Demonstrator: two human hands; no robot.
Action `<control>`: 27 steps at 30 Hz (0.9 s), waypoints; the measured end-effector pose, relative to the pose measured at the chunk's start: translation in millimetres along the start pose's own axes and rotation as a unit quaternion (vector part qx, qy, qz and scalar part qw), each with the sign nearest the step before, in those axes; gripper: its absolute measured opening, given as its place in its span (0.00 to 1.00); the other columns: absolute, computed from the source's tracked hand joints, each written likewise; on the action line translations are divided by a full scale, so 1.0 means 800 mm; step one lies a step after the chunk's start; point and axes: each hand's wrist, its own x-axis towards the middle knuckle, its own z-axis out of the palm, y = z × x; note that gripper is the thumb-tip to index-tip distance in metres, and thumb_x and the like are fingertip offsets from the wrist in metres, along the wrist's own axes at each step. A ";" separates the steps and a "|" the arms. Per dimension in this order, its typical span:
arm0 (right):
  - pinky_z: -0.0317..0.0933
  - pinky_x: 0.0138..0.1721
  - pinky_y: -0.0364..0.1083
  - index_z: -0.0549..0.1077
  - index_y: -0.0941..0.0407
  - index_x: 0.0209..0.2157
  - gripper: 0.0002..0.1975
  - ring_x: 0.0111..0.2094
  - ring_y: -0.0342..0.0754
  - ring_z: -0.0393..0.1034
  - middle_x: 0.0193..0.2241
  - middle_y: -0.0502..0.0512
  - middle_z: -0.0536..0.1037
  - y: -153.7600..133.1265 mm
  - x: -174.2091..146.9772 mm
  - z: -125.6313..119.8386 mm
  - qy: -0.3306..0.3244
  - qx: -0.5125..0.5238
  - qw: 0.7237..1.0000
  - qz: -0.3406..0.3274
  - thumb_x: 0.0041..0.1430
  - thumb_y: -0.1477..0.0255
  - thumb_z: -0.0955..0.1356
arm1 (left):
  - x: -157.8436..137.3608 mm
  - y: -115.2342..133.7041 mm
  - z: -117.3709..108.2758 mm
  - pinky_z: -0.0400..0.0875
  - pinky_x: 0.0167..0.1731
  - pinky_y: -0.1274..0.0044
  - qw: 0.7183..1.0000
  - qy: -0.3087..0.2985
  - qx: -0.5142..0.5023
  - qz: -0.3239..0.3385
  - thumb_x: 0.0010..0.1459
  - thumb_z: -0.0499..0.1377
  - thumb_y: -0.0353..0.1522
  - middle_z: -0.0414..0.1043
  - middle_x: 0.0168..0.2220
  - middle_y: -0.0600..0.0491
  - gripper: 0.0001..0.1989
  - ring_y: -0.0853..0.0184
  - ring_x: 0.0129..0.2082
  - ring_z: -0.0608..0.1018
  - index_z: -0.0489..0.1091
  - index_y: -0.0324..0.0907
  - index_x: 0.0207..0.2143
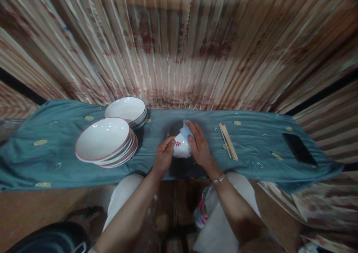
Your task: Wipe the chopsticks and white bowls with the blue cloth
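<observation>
Head view shows a glossy white vessel (181, 149), red-patterned.

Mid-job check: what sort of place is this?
Probably a home or a small makeshift workspace, though I can't be sure: a narrow table with a patterned teal cloth, stacked white dishes and a pleated, printed curtain behind.

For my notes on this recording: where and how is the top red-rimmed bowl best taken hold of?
Probably by the left rim, coming from the person's left, pinching the wall between inside and underside. The top red-rimmed bowl is tilted, its left edge jutting past the bowls beneath; the dark-rimmed stack crowds its far right side.
</observation>
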 end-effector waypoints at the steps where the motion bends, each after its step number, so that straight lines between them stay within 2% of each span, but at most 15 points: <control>1: 0.47 0.66 0.59 0.51 0.52 0.66 0.26 0.67 0.51 0.47 0.66 0.58 0.55 -0.004 -0.002 0.001 -0.001 -0.018 1.000 -0.012 0.69 0.66 0.53 | 0.000 0.001 0.000 0.65 0.29 0.78 1.000 0.001 0.002 -0.001 0.49 0.62 0.40 0.74 0.26 0.54 0.13 0.68 0.27 0.72 0.78 0.40 0.31; 4: 0.45 0.65 0.64 0.52 0.52 0.66 0.26 0.69 0.56 0.41 0.68 0.59 0.51 -0.018 -0.008 0.005 -0.011 -0.083 0.995 -0.055 0.68 0.67 0.55 | 0.002 0.002 -0.003 0.65 0.29 0.78 1.000 0.000 0.000 0.002 0.49 0.62 0.39 0.73 0.26 0.54 0.11 0.69 0.27 0.71 0.77 0.40 0.31; 6: 0.43 0.64 0.66 0.55 0.52 0.65 0.26 0.69 0.59 0.37 0.68 0.59 0.50 -0.028 -0.012 0.008 -0.026 -0.122 0.989 -0.083 0.67 0.67 0.57 | 0.004 0.001 -0.006 0.67 0.33 0.77 1.000 0.001 -0.005 0.015 0.49 0.62 0.37 0.74 0.28 0.54 0.09 0.68 0.29 0.72 0.76 0.41 0.31; 8: 0.42 0.64 0.67 0.57 0.51 0.64 0.25 0.69 0.59 0.36 0.68 0.58 0.51 -0.035 -0.014 0.010 -0.042 -0.145 0.983 -0.100 0.67 0.68 0.58 | 0.007 -0.002 -0.008 0.68 0.38 0.76 1.000 0.005 -0.012 0.027 0.48 0.62 0.35 0.76 0.30 0.53 0.08 0.66 0.32 0.74 0.76 0.41 0.31; 10: 0.42 0.64 0.66 0.59 0.51 0.64 0.24 0.69 0.59 0.36 0.67 0.59 0.52 -0.037 -0.013 0.010 -0.047 -0.151 0.982 -0.105 0.67 0.67 0.59 | 0.008 -0.006 -0.010 0.69 0.38 0.76 1.000 0.004 -0.021 0.023 0.47 0.61 0.34 0.76 0.30 0.53 0.08 0.66 0.33 0.74 0.76 0.41 0.31; 17: 0.44 0.65 0.63 0.55 0.51 0.65 0.25 0.69 0.55 0.37 0.68 0.58 0.51 -0.025 -0.008 0.010 -0.025 -0.098 0.994 -0.049 0.68 0.67 0.57 | 0.012 -0.017 -0.011 0.63 0.28 0.79 0.999 -0.010 -0.033 -0.001 0.49 0.61 0.37 0.71 0.25 0.57 0.09 0.71 0.25 0.68 0.75 0.40 0.29; 22: 0.43 0.66 0.61 0.55 0.50 0.65 0.25 0.69 0.52 0.42 0.67 0.56 0.53 -0.016 -0.008 0.011 -0.004 -0.037 0.999 0.005 0.68 0.65 0.55 | 0.012 -0.016 -0.009 0.63 0.29 0.79 0.999 -0.009 -0.047 -0.003 0.49 0.62 0.41 0.71 0.25 0.56 0.12 0.70 0.26 0.69 0.75 0.41 0.29; 27: 0.43 0.67 0.56 0.56 0.52 0.65 0.26 0.67 0.48 0.46 0.66 0.56 0.56 -0.005 -0.006 0.012 0.018 0.081 0.995 0.063 0.69 0.61 0.54 | 0.013 -0.019 -0.009 0.63 0.29 0.78 0.999 0.012 -0.049 -0.018 0.47 0.63 0.42 0.72 0.25 0.55 0.15 0.69 0.26 0.70 0.75 0.40 0.30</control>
